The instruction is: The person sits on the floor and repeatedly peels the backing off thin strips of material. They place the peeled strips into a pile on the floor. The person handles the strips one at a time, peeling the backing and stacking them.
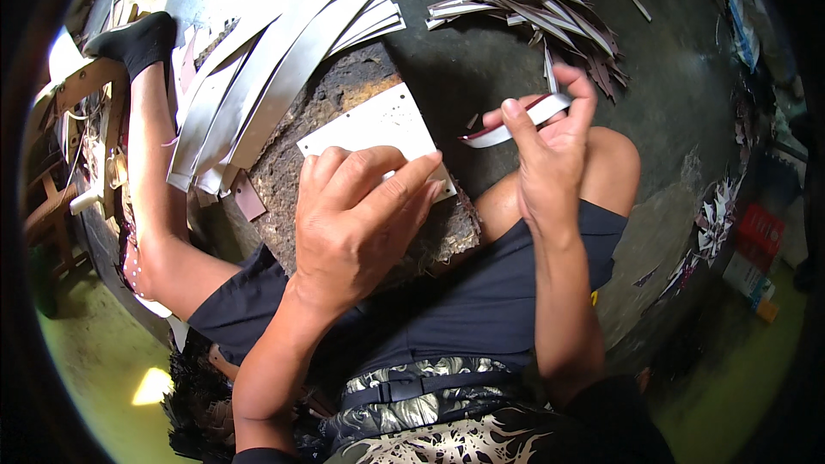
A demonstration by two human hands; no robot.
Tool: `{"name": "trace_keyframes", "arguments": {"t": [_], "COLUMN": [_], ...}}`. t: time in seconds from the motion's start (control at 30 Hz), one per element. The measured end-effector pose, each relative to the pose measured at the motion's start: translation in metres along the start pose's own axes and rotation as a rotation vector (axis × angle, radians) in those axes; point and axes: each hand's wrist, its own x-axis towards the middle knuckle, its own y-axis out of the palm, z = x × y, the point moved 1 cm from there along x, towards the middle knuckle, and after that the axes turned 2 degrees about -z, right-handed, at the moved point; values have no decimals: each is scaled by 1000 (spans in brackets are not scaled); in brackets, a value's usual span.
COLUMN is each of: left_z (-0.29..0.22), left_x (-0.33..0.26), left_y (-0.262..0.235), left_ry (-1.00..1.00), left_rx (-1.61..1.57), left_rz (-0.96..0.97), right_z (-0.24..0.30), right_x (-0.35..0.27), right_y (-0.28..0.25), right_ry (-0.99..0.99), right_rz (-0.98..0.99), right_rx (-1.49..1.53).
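My right hand [550, 150] is raised over my right thigh and grips a short, curved strip [505, 128], white with a dark red edge. The strip's pointed end sticks out to the left, past my fingers. My left hand [352, 206] rests on a white plate [371, 120] with small dark holes near its corners. Its index finger reaches to the plate's right edge, with the thumb below it and the other fingers bent. I see nothing held there, though the palm side is hidden. Under the plate is a rough, dark block [344, 77] between my legs.
Long, pale strips [284, 60] lie heaped beyond the block to the left. A pile of thin brown-and-white strips [533, 9] is on the dark floor at the far right. Scraps [715, 219] and a red packet [760, 236] lie farther right; a wooden frame [90, 90] stands at left.
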Motion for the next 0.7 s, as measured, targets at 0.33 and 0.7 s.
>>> {"name": "trace_keyframes", "arguments": {"t": [0.33, 0.7], "left_z": [-29, -37], "left_x": [-4, -17], "left_y": [-88, -63], "left_ry": [-404, -218], "left_rx": [-64, 348], "left_rz": [288, 40], "right_z": [97, 70], "right_x": [-33, -37], "right_y": [28, 41], "right_ry": [-104, -235], "right_rz": [1036, 678], "right_rx": [-565, -792]}}
